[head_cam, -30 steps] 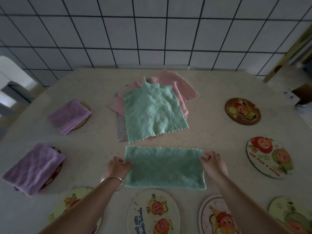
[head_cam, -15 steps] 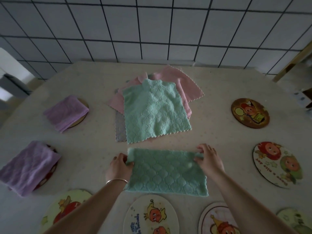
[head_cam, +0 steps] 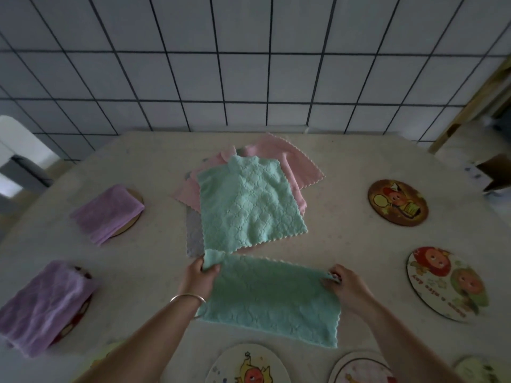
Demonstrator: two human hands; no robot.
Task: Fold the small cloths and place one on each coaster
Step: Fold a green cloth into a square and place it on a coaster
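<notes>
On pale table (head_cam: 345, 217) by tiled wall (head_cam: 249, 64), L hand (head_cam: 195, 280) & R hand (head_cam: 347, 288) pinch green cloth (head_cam: 271, 297) corners.

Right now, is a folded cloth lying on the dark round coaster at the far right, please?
No, the dark round coaster lies bare.

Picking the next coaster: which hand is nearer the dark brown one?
Right. The right hand, at the cloth's right end, lies nearer the dark coaster; the left hand is across the cloth.
</notes>
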